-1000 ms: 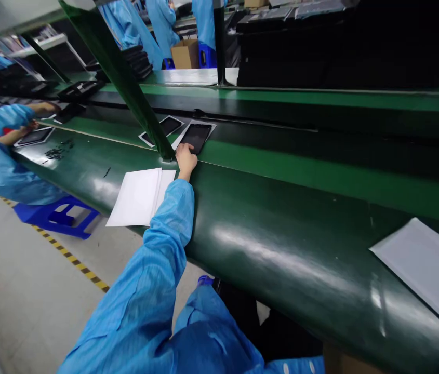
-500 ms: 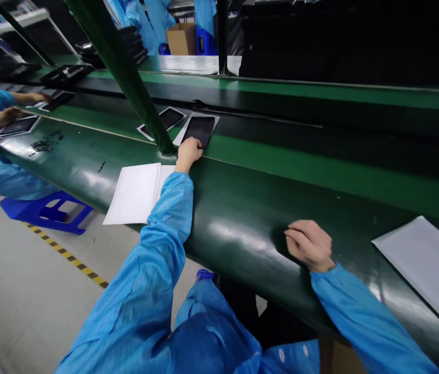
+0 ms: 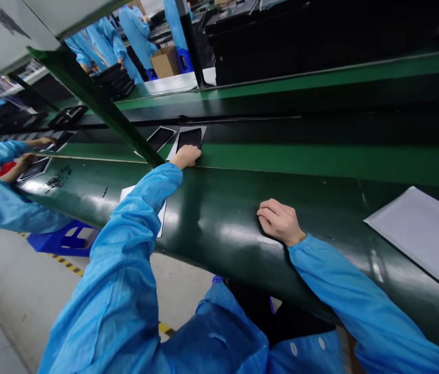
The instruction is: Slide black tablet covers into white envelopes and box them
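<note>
At the far side of the bench my left hand (image 3: 186,156) is closed on the near edge of a black tablet (image 3: 189,138). Under the tablet lies a white sheet (image 3: 203,131), sticking out around it. A second dark tablet (image 3: 160,138) with a white border lies just left of it, partly behind the green post. My right hand (image 3: 279,221) rests on the green bench with its fingers curled in; nothing shows in it. White sheets (image 3: 161,218) lie mostly covered by my left sleeve.
A slanted green post (image 3: 102,111) rises left of my left hand. To the right lies a large white sheet (image 3: 422,234). At the left a co-worker's hands (image 3: 26,162) handle another tablet (image 3: 35,169); black scraps (image 3: 58,177) lie nearby. A blue stool (image 3: 65,239) stands below.
The view has tilted and shifted. My left hand stays at the black tablet, while my left sleeve now covers most of the white sheets. My right hand stays closed over the bench.
</note>
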A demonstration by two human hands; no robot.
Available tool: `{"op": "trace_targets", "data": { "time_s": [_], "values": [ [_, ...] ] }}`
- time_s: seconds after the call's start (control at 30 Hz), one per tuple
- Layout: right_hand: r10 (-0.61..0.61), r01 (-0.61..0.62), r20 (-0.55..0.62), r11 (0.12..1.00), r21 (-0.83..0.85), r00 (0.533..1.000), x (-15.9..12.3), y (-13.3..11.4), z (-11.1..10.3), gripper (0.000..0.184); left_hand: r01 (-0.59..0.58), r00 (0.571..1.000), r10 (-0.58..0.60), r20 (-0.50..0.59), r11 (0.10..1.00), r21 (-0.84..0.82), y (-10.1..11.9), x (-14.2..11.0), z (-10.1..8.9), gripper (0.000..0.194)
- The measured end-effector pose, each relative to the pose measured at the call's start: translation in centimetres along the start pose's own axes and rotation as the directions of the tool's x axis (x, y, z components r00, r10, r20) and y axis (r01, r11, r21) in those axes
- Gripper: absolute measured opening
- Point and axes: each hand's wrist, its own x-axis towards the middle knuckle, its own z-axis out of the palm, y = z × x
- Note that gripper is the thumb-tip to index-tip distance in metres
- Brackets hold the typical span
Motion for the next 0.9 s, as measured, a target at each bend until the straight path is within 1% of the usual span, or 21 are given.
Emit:
{"op": "trace_targets", "data": {
  "time_s": [0.03,0.1,0.13,0.17,0.2,0.23,0.27,0.3,0.33,0.37,0.4,0.43,0.47,0.53,0.57,0.6,0.67,0.73,0.8,0.83,0.9],
  "values": [
    [0.049,-0.048,-0.006,0.998,0.043,0.999,0.1,0.0,0.1,0.025,-0.004,1.000,0.005,-0.021,1.000,0.023,0.4,-0.6,-0.5,0.023],
    [0.226,-0.225,0.013,0.956,0.189,0.974,0.2,0.3,0.4,0.019,-0.032,0.993,0.042,-0.113,0.996,0.086,1.7,-2.3,-1.6,0.028],
    [0.343,-0.340,0.044,0.892,0.298,0.938,0.3,0.6,0.5,0.013,-0.049,0.983,0.069,-0.172,0.992,0.116,2.7,-3.4,-2.1,0.030],
    [0.457,-0.453,0.099,0.785,0.423,0.884,0.4,0.9,0.6,0.007,-0.064,0.968,0.095,-0.233,0.989,0.137,4.0,-4.6,-2.5,0.032],
    [0.550,-0.547,0.180,0.631,0.550,0.815,0.6,1.3,0.6,0.011,-0.078,0.951,0.120,-0.287,0.985,0.151,5.5,-5.9,-2.8,0.032],
    [0.609,-0.611,0.282,0.441,0.657,0.742,0.7,1.6,0.5,0.021,-0.096,0.933,0.146,-0.329,0.982,0.163,7.3,-7.3,-2.9,0.031],
    [0.627,-0.645,0.394,0.234,0.727,0.672,0.8,1.9,0.4,0.030,-0.119,0.917,0.176,-0.358,0.977,0.176,9.2,-8.8,-2.9,0.029],
    [0.609,-0.654,0.500,0.040,0.756,0.615,0.9,2.2,0.2,0.038,-0.153,0.902,0.216,-0.375,0.970,0.190,11.2,-10.3,-2.8,0.026],
    [0.570,-0.651,0.589,-0.121,0.749,0.572,1.1,2.3,-0.1,0.043,-0.198,0.884,0.264,-0.385,0.959,0.202,13.2,-11.8,-2.5,0.024],
    [0.527,-0.649,0.658,-0.240,0.722,0.538,1.2,2.4,-0.3,0.045,-0.250,0.864,0.315,-0.392,0.945,0.209,15.1,-13.1,-2.0,0.023],
    [0.492,-0.653,0.708,-0.317,0.688,0.508,1.3,2.3,-0.6,0.046,-0.307,0.842,0.366,-0.397,0.929,0.207,17.0,-14.4,-1.5,0.021],
    [0.471,-0.664,0.741,-0.359,0.656,0.478,1.3,2.2,-0.7,0.046,-0.363,0.817,0.413,-0.401,0.910,0.199,18.7,-15.5,-0.9,0.020],
    [0.471,-0.678,0.760,-0.374,0.633,0.449,1.4,2.1,-0.8,0.045,-0.415,0.792,0.455,-0.408,0.890,0.187,20.2,-16.5,-0.3,0.019],
    [0.512,-0.703,0.761,-0.362,0.612,0.399,1.4,1.8,-0.9,0.046,-0.495,0.740,0.510,-0.439,0.854,0.158,22.4,-18.2,1.0,0.022],
    [0.541,-0.709,0.749,-0.349,0.613,0.382,1.4,1.7,-1.0,0.048,-0.515,0.716,0.514,-0.472,0.846,0.140,23.1,-18.9,1.7,0.024],
    [0.566,-0.710,0.736,-0.337,0.619,0.372,1.3,1.7,-1.0,0.049,-0.517,0.699,0.496,-0.515,0.848,0.117,23.5,-19.6,2.4,0.029],
    [0.587,-0.713,0.721,-0.319,0.624,0.369,1.1,1.7,-1.3,0.046,-0.476,0.681,0.399,-0.614,0.879,0.043,23.4,-20.8,3.9,0.039],
    [0.575,-0.726,0.722,-0.294,0.622,0.385,0.7,1.9,-1.8,0.039,-0.404,0.687,0.251,-0.682,0.912,-0.071,22.2,-21.7,5.5,0.042],
    [0.553,-0.743,0.723,-0.254,0.620,0.414,0.3,2.2,-2.2,0.034,-0.368,0.709,0.130,-0.693,0.907,-0.206,20.8,-22.1,6.8,0.042],
    [0.545,-0.753,0.722,-0.228,0.617,0.427,0.1,2.3,-2.4,0.032,-0.373,0.725,0.100,-0.682,0.889,-0.266,20.1,-22.2,7.4,0.044],
    [0.539,-0.786,0.719,-0.157,0.598,0.439,-0.3,2.7,-2.6,0.030,-0.404,0.756,0.097,-0.647,0.848,-0.344,19.2,-22.4,8.1,0.047]
  ]
}}
